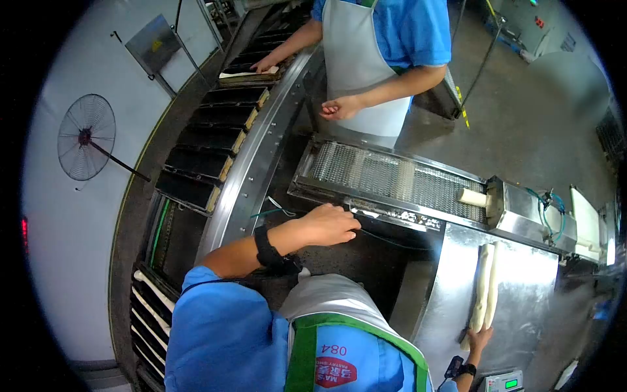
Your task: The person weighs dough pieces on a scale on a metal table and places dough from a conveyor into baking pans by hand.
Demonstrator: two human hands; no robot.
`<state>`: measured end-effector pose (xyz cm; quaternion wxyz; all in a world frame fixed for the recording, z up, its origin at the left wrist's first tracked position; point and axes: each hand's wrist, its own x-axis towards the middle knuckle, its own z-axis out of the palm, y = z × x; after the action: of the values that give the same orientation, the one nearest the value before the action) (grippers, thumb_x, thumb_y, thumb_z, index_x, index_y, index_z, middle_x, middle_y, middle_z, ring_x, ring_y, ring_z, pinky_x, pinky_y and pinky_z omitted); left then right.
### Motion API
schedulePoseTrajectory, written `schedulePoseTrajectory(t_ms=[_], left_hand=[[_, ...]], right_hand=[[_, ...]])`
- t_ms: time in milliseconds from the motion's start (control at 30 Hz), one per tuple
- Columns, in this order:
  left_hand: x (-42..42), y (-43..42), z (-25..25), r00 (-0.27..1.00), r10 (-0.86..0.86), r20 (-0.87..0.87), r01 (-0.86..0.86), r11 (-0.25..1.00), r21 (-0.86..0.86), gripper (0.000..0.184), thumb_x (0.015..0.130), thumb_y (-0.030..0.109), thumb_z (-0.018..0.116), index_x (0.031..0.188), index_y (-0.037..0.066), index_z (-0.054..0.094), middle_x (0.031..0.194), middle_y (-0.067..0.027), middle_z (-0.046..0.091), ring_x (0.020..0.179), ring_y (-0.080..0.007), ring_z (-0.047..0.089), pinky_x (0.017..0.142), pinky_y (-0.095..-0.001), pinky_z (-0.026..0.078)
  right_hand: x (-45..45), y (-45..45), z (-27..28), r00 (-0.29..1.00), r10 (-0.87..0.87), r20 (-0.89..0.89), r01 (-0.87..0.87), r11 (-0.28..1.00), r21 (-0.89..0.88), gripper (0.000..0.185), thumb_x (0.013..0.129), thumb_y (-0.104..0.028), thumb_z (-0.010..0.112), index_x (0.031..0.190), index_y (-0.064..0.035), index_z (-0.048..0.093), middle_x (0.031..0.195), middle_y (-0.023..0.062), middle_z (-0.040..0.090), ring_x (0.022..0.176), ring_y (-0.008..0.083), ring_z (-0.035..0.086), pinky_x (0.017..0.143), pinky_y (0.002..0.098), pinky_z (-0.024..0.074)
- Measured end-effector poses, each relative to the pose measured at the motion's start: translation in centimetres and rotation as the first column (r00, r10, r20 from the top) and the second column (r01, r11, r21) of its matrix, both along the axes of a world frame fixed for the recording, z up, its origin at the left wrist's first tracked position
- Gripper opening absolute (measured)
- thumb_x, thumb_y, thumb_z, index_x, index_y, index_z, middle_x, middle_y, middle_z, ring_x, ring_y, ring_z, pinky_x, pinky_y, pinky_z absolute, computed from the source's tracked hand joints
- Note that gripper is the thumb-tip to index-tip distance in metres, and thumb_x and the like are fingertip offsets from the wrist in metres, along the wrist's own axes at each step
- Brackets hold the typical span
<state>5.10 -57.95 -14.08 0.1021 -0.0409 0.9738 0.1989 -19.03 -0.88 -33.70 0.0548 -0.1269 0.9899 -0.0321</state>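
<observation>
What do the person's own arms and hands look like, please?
The left hand is bare, with a wide black strap at the wrist, a blue sleeve and a thin dark cord across its edge. The right hand is also bare, with a black wristband.

Open room over steel table (447,291) left of dough strips (484,284), mesh conveyor (375,175) and steel housing (516,212) block the far side, scale (498,384) at near edge, co-worker's hand (343,107) beyond conveyor's left end.
</observation>
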Motion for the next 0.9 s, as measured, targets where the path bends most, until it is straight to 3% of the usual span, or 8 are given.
schedulePoseTrajectory(t_ms=[167, 200, 233, 367, 567, 600, 733, 900], left_hand=[[4.1, -2.5, 0.4, 0.996, 0.092, 0.02, -0.093, 0.993, 0.077, 0.028, 0.078, 0.025, 0.046, 0.099, 0.008, 0.053, 0.097, -0.0095, 0.054, 0.093, -0.0276, 0.048, 0.079, -0.0385, 0.038], [5.0, -3.1, 0.8, 0.996, 0.094, 0.008, -0.095, 0.993, 0.073, 0.028, 0.078, 0.025, 0.045, 0.099, 0.008, 0.052, 0.099, -0.0101, 0.053, 0.094, -0.0274, 0.048, 0.08, -0.0375, 0.038], [5.9, -3.8, 1.0, 0.993, 0.113, 0.022, -0.114, 0.991, 0.075, 0.029, 0.079, 0.025, 0.045, 0.101, 0.008, 0.052, 0.101, -0.0105, 0.052, 0.095, -0.0272, 0.048, 0.08, -0.0371, 0.038], [8.2, -5.3, 1.8, 0.966, 0.23, 0.118, -0.239, 0.968, 0.07, 0.028, 0.08, 0.022, 0.045, 0.102, 0.006, 0.052, 0.1, -0.0109, 0.052, 0.095, -0.0279, 0.046, 0.081, -0.0363, 0.036], [10.0, -8.6, 1.4, 0.955, 0.266, 0.132, -0.283, 0.951, 0.128, 0.028, 0.079, 0.023, 0.045, 0.101, 0.006, 0.052, 0.1, -0.0099, 0.052, 0.095, -0.0273, 0.047, 0.081, -0.0356, 0.036], [10.4, -9.0, 0.9, 0.969, 0.235, 0.08, -0.243, 0.963, 0.115, 0.028, 0.079, 0.023, 0.045, 0.101, 0.006, 0.052, 0.1, -0.0096, 0.053, 0.095, -0.0271, 0.047, 0.081, -0.0355, 0.036], [12.3, -10.5, -0.2, 0.969, 0.247, 0.019, -0.248, 0.965, 0.083, 0.029, 0.079, 0.024, 0.045, 0.102, 0.008, 0.052, 0.101, -0.0091, 0.053, 0.095, -0.0269, 0.048, 0.081, -0.0364, 0.037], [14.2, -11.7, -1.9, 0.94, 0.334, 0.073, -0.34, 0.933, 0.113, 0.03, 0.081, 0.027, 0.044, 0.104, 0.009, 0.051, 0.102, -0.009, 0.052, 0.096, -0.0271, 0.047, 0.083, -0.0377, 0.036]], right_hand=[[-1.3, 3.9, -3.0, 0.879, 0.036, 0.476, 0.182, 0.897, -0.404, 0.066, 0.059, -0.023, 0.066, 0.115, -0.0016, 0.04, 0.099, 0.021, 0.04, 0.08, 0.0306, 0.049, 0.06, 0.0353, 0.0456], [2.3, -1.6, 3.4, 0.891, -0.028, 0.453, 0.332, 0.721, -0.608, 0.035, 0.064, -0.017, 0.057, 0.093, 0.0024, 0.052, 0.061, 0.0021, 0.051, 0.049, 0.0118, 0.046, 0.044, 0.024, 0.0383], [4.3, -7.4, 11.4, 0.774, -0.07, 0.629, 0.472, 0.727, -0.499, 0.029, 0.065, -0.016, 0.056, 0.088, 0.0016, 0.053, 0.064, 0.0019, 0.051, 0.052, 0.0108, 0.045, 0.046, 0.0245, 0.0368], [3.2, -9.7, 15.9, 0.745, -0.105, 0.658, 0.487, 0.76, -0.431, 0.029, 0.066, -0.025, 0.056, 0.08, 0.0002, 0.054, 0.063, 0.0018, 0.05, 0.05, 0.0099, 0.045, 0.043, 0.026, 0.0362], [0.5, -15.2, 22.6, 0.832, -0.02, 0.555, 0.436, 0.641, -0.631, 0.034, 0.07, -0.022, 0.056, 0.095, 0.0005, 0.053, 0.078, 0.0041, 0.053, 0.063, 0.0124, 0.048, 0.055, 0.0242, 0.0402], [2.1, -17.1, 24.8, 0.93, 0.116, 0.348, 0.181, 0.681, -0.709, 0.032, 0.073, -0.021, 0.053, 0.097, 0.0004, 0.053, 0.083, 0.0052, 0.053, 0.069, 0.0133, 0.049, 0.06, 0.0243, 0.0407], [5.2, -23.3, 32.3, 0.952, 0.258, 0.163, -0.011, 0.563, -0.826, 0.028, 0.084, -0.018, 0.037, 0.097, 0.0022, 0.052, 0.103, 0.0102, 0.046, 0.097, 0.0181, 0.044, 0.085, 0.0252, 0.0326], [3.9, -29.8, 36.1, 0.972, 0.211, 0.108, -0.047, 0.617, -0.786, 0.038, 0.079, -0.029, 0.045, 0.1, 0.0022, 0.049, 0.099, 0.01, 0.048, 0.09, 0.0185, 0.047, 0.081, 0.0262, 0.0355]])
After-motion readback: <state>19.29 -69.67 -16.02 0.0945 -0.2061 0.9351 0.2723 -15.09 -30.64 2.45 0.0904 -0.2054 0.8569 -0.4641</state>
